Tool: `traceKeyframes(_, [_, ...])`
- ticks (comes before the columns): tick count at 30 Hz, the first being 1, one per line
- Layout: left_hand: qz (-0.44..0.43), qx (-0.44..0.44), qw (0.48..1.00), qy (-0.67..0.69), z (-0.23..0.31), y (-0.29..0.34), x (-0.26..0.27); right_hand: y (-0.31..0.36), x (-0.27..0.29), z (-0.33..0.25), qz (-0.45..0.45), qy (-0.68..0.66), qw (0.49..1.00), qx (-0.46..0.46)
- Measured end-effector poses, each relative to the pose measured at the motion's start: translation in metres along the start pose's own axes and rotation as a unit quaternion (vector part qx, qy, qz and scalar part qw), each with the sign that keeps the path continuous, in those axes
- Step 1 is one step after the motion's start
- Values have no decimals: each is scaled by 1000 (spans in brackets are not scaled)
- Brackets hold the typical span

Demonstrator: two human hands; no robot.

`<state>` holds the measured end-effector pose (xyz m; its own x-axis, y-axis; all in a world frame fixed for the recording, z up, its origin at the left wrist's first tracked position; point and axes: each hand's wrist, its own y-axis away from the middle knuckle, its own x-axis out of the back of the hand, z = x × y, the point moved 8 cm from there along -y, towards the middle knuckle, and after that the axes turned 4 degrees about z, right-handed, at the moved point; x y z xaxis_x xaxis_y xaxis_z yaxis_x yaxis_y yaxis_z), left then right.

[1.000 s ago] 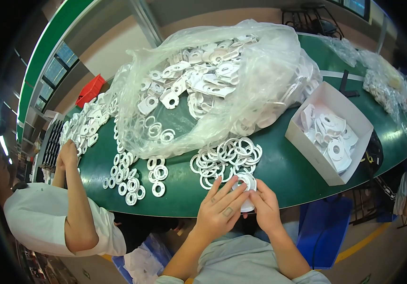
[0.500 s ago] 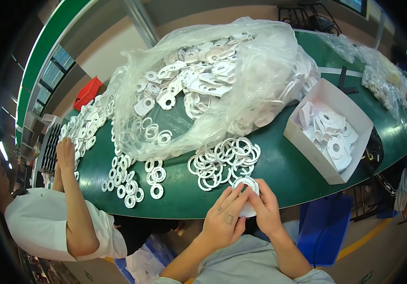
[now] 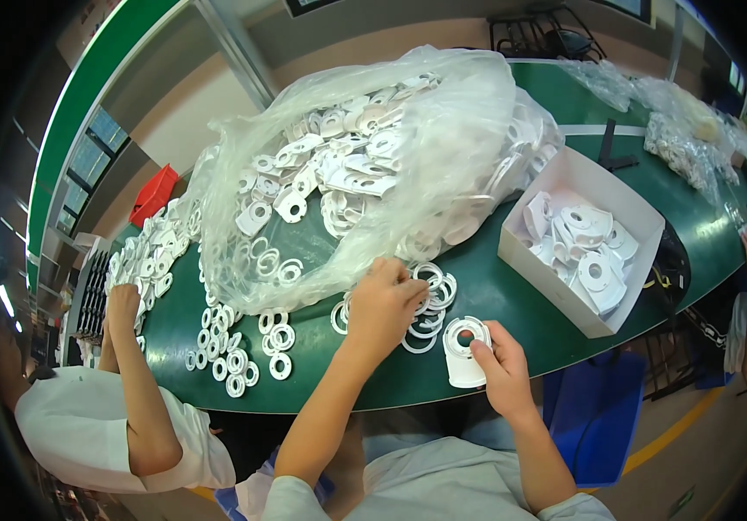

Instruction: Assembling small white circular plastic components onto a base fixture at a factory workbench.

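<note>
My right hand (image 3: 506, 369) grips a white plastic part (image 3: 465, 372) near the table's front edge. That part has a round collar with a hole at the top and a flat skirt below; my thumb lies over its face by the hole. To the left, my left hand (image 3: 384, 304) reaches over a pile of white open rings (image 3: 425, 334). Its fingers are bent together at the rings, and whatever lies between the fingertips is hidden. The hand covers part of the pile.
A big clear plastic bag (image 3: 469, 113) full of white parts lies behind my hands. At right stands a white box (image 3: 595, 317) of similar parts. Small round rings (image 3: 236, 361) lie left on the green table (image 3: 391, 389). A co-worker's arm (image 3: 143, 382) works at far left.
Both hands were together on the white part. My left hand has let go and moved left and away to the ring pile, while my right hand keeps the part.
</note>
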<state>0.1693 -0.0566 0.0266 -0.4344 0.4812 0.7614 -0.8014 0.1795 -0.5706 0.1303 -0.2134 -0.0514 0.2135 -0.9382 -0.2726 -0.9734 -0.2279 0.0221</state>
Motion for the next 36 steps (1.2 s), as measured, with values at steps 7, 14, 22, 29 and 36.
traceKeyframes(7, [-12, 368, 815, 448, -58, 18, -2, -9, 11, 7, -20, -60, 996, -67])
traceKeyframes(14, [-42, 441, 695, 566, -72, 31, -26, -10, 0, 3, -44, -62, 992, -100])
traceKeyframes(22, [-103, 421, 669, 603, -52, 27, -28, -6, -9, 4, -64, -77, 987, -125])
traceKeyframes(29, [-20, 420, 682, 597, -34, 50, -8, -5, -23, 8, -58, -89, 985, -135])
traceKeyframes(36, [-21, 395, 760, 516, -10, 56, 2, -5, -24, 10, -53, -95, 987, -118])
